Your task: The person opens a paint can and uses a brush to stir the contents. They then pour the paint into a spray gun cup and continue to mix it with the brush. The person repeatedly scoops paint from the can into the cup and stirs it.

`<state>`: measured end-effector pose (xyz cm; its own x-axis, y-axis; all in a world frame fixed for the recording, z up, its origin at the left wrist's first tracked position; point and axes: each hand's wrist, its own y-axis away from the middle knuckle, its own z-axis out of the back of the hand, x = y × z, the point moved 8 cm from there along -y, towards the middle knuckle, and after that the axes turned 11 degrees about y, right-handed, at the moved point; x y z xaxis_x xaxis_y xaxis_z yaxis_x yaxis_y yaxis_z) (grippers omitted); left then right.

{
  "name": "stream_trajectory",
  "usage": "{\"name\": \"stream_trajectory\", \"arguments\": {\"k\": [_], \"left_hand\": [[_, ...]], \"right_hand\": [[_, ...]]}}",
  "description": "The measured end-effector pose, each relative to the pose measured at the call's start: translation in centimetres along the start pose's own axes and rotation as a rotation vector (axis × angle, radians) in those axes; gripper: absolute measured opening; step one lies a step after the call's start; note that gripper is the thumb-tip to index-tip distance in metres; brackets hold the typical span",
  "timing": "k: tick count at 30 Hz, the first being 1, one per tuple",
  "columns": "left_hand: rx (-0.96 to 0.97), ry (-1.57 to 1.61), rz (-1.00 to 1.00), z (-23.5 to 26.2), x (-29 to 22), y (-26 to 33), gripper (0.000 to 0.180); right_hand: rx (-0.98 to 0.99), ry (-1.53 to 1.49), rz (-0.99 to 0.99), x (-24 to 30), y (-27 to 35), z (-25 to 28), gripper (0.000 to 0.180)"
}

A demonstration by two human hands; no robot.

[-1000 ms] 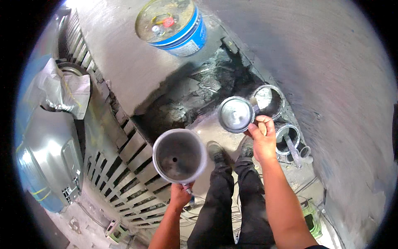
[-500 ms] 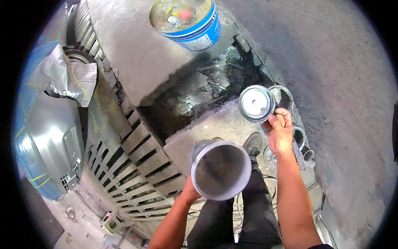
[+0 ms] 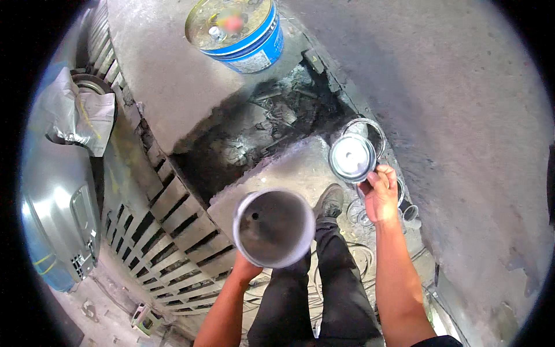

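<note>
In front of my legs my left hand (image 3: 246,268) is closed round the side of a deep grey cup (image 3: 304,234). The mouth of the cup faces up toward me. A dark hole shows inside it, and greyish residue coats its inner wall. To the right, my right hand (image 3: 382,195) pinches the edge of a round metal lid (image 3: 351,158) with a shiny, pale face. The lid is held apart from the cup. Behind it a round container rim (image 3: 378,134) shows in part. Much of the left hand's fingers is hidden by the cup.
A blue bucket (image 3: 254,55) with small items on its top stands at the far side. A dark pit (image 3: 202,173) breaks the concrete floor. Slatted grating (image 3: 196,225) and a silver car panel (image 3: 63,196) are at left. Small round containers (image 3: 410,213) and hoses (image 3: 361,254) lie at right.
The cup has shifted left and tilted, so the hole inside now shows. The lid has moved slightly down and left in the picture. The whole view has shifted a little.
</note>
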<state>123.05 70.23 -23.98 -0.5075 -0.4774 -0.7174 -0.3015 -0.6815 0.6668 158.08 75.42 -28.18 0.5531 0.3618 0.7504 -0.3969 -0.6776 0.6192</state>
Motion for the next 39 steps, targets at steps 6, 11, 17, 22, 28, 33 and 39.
{"name": "stream_trajectory", "arguments": {"k": [6,11,17,22,28,33,39], "left_hand": [[-0.206,0.072,-0.055,2.3,5.1,1.3,0.026],[-0.256,0.065,-0.095,2.3,3.8,1.3,0.018],[-0.317,0.147,-0.049,1.8,5.0,1.9,0.017],[-0.423,0.101,-0.175,2.0,7.7,2.5,0.009],[-0.492,0.216,-0.137,3.1,8.0,2.1,0.019],[-0.527,0.432,0.041,4.9,8.2,-0.1,0.035],[-0.5,0.461,0.226,7.2,9.7,-6.4,0.033]], "right_hand": [[-0.114,0.054,0.029,0.3,1.1,5.0,0.028],[-0.318,0.569,0.214,3.0,-1.0,9.4,0.028],[-0.193,1.606,0.744,5.3,-3.9,0.0,0.032],[-0.061,1.824,0.808,3.6,-6.1,-2.3,0.025],[0.087,1.902,0.85,2.1,-6.4,-1.5,0.024],[0.017,1.848,0.82,2.7,-5.9,-1.4,0.025],[0.072,1.828,0.866,2.9,-4.1,-2.7,0.027]]}}
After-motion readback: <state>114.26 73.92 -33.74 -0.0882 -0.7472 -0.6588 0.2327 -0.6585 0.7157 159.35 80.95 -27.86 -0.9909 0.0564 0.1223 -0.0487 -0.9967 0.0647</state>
